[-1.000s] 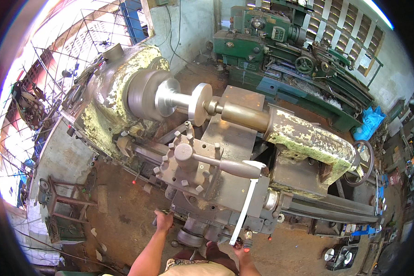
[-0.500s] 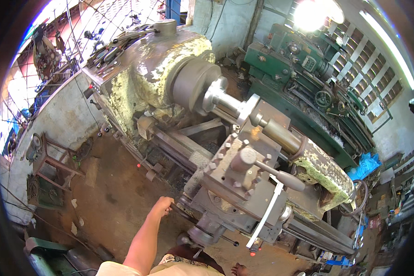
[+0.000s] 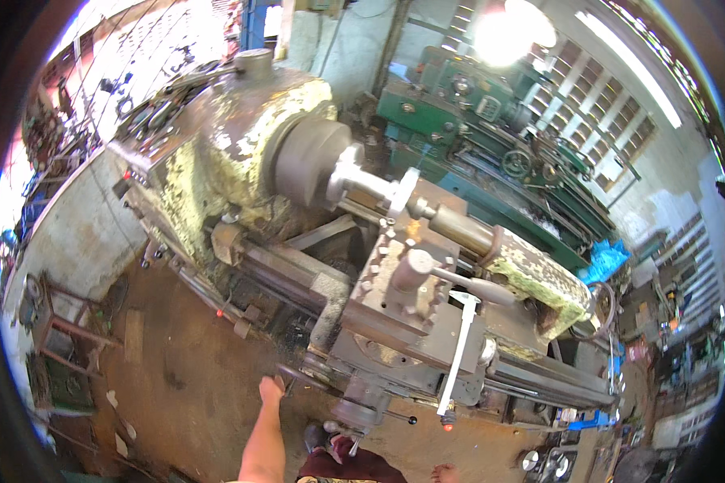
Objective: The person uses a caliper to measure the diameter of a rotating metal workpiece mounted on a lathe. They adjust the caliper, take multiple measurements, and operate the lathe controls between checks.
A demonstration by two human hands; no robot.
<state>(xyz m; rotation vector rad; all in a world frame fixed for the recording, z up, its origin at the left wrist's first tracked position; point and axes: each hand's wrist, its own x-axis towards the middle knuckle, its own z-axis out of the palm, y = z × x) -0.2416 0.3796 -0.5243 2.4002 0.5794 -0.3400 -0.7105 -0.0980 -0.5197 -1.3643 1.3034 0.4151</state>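
Observation:
My left hand [image 3: 271,390] is closed at the outer end of the crank handle [image 3: 310,377] on the front of a large worn lathe. My right hand [image 3: 443,472] hangs low at the bottom edge, partly cut off, with fingers loosely apart and nothing seen in it. Beyond the crank, a shiny stepped metal workpiece [image 3: 370,183] sits between the chuck [image 3: 312,163] and the tailstock [image 3: 536,278]. A square tool post [image 3: 395,294] with several bolts and a long clamping lever [image 3: 479,287] stands before it. A white caliper-like tool [image 3: 457,354] lies across the slide.
A green lathe [image 3: 491,149] stands behind, with a blue plastic bag [image 3: 606,262] at its right end. Tools are piled on the headstock [image 3: 225,129]. A rusty metal stand [image 3: 64,330] is on the floor at left. A red-tipped lever [image 3: 220,312] juts from the lathe front.
The view has shifted, so the lathe appears further left. My left hand stays at the crank handle and appears slightly lower. My right hand still hangs low.

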